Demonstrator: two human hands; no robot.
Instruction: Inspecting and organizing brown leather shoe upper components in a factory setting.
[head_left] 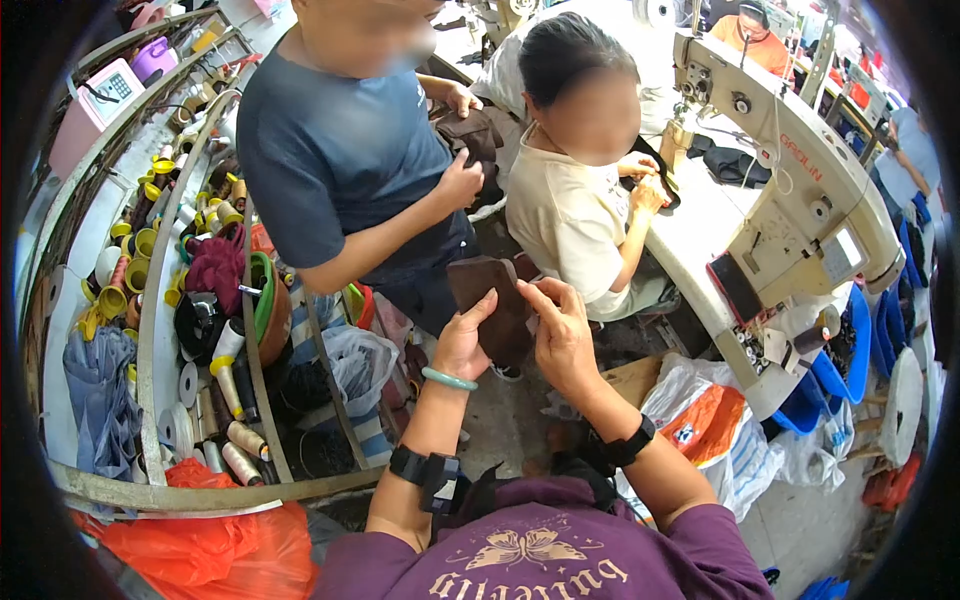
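Note:
Between my two hands is a dark brown flat piece (487,285) that looks like leather or fabric; its exact kind I cannot make out. My left hand (463,338) grips its left side, thumb lying on the front face. At the upper right edge, my right hand (562,325) pinches it between thumb and fingers. A pale green bangle (449,379) circles my left wrist. Dark straps with small devices are on both forearms.
At left, a metal-railed rack (256,400) holds several thread spools. A standing person (350,170) handles dark brown pieces; a seated person (570,200) works by a sewing machine (800,170). White bags (700,420) and blue bins (845,350) stand at right, an orange-red bag (210,540) lower left.

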